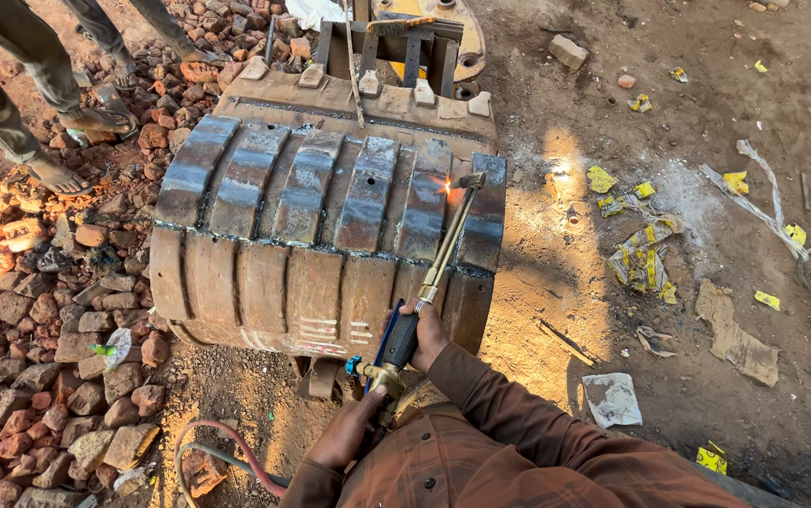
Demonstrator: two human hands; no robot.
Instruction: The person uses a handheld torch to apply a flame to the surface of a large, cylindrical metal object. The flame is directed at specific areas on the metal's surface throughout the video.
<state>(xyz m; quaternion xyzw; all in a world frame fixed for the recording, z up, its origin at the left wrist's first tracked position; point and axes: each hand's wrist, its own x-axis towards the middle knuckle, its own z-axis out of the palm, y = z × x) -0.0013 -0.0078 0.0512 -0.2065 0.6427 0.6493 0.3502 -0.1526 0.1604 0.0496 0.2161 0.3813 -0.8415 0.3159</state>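
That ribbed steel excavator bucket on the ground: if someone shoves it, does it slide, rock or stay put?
The excavator bucket probably stays put: thick welded ribs and plates suggest it is very heavy. Its curved back may allow slight rocking, though it rests on dirt and brick rubble. It looks rigid, and likely hot near the cutting torch flame.

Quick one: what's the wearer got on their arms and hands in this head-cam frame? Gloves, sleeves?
No gloves: both hands are bare, the left hand and the right hand alike. Both arms are covered by the long sleeves of a rust-brown shirt, a woven fabric with creases and dark buttons down the front. The cuffs reach to the wrists. No watch, rings or markings are visible.
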